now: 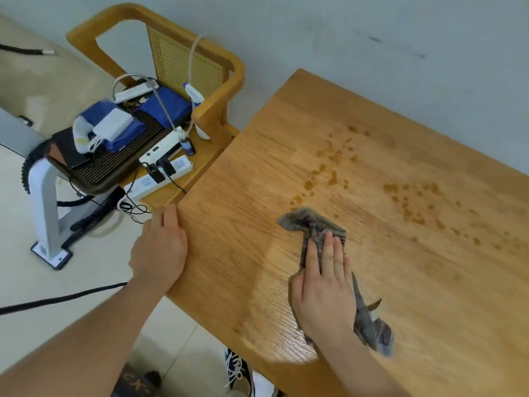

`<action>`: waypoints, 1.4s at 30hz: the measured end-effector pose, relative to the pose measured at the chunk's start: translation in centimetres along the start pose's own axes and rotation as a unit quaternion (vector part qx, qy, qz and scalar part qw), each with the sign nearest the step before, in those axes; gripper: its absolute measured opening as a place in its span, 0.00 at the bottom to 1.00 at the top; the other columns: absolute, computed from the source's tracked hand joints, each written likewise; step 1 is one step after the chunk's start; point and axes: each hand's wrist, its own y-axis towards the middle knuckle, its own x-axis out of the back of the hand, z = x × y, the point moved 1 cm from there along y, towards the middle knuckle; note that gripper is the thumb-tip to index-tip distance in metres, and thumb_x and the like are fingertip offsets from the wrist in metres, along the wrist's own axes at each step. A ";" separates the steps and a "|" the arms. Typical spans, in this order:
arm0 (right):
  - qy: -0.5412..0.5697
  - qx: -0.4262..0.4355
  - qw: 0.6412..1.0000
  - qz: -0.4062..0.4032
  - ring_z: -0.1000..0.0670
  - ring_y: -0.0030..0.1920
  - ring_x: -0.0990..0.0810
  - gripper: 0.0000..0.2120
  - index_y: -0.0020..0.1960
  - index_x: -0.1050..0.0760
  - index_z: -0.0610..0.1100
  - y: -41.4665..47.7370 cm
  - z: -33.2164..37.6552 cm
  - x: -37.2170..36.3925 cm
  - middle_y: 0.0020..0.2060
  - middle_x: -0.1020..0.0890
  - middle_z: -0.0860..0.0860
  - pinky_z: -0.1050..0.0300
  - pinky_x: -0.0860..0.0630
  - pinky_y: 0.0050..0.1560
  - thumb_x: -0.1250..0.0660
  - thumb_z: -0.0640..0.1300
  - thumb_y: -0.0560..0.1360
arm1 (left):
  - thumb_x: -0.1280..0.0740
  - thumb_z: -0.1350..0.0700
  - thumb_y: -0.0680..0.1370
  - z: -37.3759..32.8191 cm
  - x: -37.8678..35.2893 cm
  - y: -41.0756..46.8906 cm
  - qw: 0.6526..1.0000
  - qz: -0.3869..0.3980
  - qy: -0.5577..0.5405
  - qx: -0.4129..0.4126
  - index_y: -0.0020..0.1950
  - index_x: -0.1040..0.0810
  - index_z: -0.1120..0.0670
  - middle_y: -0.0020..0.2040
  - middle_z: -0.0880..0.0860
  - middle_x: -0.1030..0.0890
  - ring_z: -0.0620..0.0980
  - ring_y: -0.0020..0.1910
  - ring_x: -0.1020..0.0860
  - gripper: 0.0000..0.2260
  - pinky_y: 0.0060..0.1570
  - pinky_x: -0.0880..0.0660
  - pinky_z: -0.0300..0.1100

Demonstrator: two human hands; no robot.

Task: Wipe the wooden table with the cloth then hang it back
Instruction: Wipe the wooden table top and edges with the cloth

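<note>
A grey cloth [309,224] lies crumpled on the wooden table [400,133], stretched from the table's middle back toward me. My right hand [323,285] presses flat on the cloth with straight fingers. My left hand [161,247] rests on the table's left edge, its fingers hidden over the side. Brown droplets and smears [412,196] spread over the wood beyond and to the right of the cloth. A paler, shiny band [257,267] runs across the table near my right hand.
A wooden chair [220,81] stands against the table's left end, loaded with power strips [160,179], a spray bottle [197,104], blue items and cables. A white stand [45,213] and a black cable [57,300] occupy the tiled floor at left. Shoes [237,373] are below.
</note>
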 end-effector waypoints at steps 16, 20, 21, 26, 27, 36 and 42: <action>0.015 0.135 0.990 0.034 0.46 0.77 0.41 0.26 0.73 0.31 0.45 12.3 11.2 0.2 0.76 0.36 0.45 0.39 0.42 0.74 0.49 0.53 0.79 | 0.54 0.49 0.82 -6.6 0.9 11.3 0.970 0.128 -0.207 0.024 0.46 0.25 0.54 0.41 0.53 0.24 0.53 0.39 0.29 0.20 0.41 0.34 0.46; 0.002 -0.078 0.997 0.002 0.43 0.78 0.49 0.32 0.78 0.41 0.42 17.8 5.6 1.4 0.78 0.46 0.42 0.46 0.53 0.77 0.58 0.54 0.78 | 0.56 0.45 0.82 -6.0 0.2 11.3 0.977 0.115 -0.181 -0.004 0.43 0.29 0.51 0.35 0.49 0.26 0.47 0.32 0.29 0.20 0.35 0.35 0.45; 0.001 -0.127 0.992 -0.008 0.41 0.78 0.51 0.33 0.78 0.44 0.41 18.7 6.0 1.4 0.78 0.48 0.40 0.45 0.54 0.77 0.60 0.54 0.78 | 0.56 0.45 0.82 -5.9 0.1 11.5 0.980 0.102 -0.171 -0.006 0.43 0.29 0.51 0.34 0.49 0.26 0.48 0.31 0.29 0.20 0.34 0.34 0.45; 0.071 -0.050 0.995 0.054 0.40 0.77 0.64 0.37 0.79 0.57 0.42 17.1 15.2 0.2 0.77 0.62 0.40 0.43 0.62 0.76 0.77 0.59 0.76 | 0.58 0.46 0.81 -5.7 -0.5 11.3 0.986 0.090 -0.140 -0.018 0.43 0.27 0.54 0.34 0.52 0.24 0.56 0.34 0.26 0.24 0.33 0.31 0.46; 0.082 -0.012 0.994 0.065 0.41 0.77 0.64 0.37 0.79 0.56 0.42 16.2 15.2 0.2 0.76 0.62 0.41 0.43 0.60 0.77 0.76 0.59 0.77 | 0.59 0.46 0.81 -5.7 -0.4 11.3 0.986 0.092 -0.136 -0.018 0.44 0.27 0.55 0.34 0.52 0.25 0.55 0.33 0.27 0.24 0.32 0.33 0.45; 0.003 -0.316 0.948 -0.031 0.38 0.77 0.47 0.31 0.77 0.42 0.38 11.3 1.3 1.4 0.77 0.45 0.37 0.43 0.51 0.76 0.58 0.53 0.79 | 0.60 0.47 0.82 -6.2 0.3 11.3 0.988 0.081 -0.127 -0.028 0.43 0.29 0.55 0.31 0.52 0.30 0.54 0.31 0.30 0.23 0.28 0.40 0.41; 0.032 -0.183 0.982 -0.037 0.39 0.78 0.53 0.28 0.79 0.47 0.44 17.0 10.3 0.1 0.78 0.50 0.38 0.41 0.56 0.76 0.54 0.52 0.81 | 0.59 0.48 0.82 -6.3 0.1 11.3 0.988 0.079 -0.131 -0.022 0.46 0.29 0.56 0.30 0.49 0.33 0.53 0.32 0.32 0.22 0.30 0.41 0.42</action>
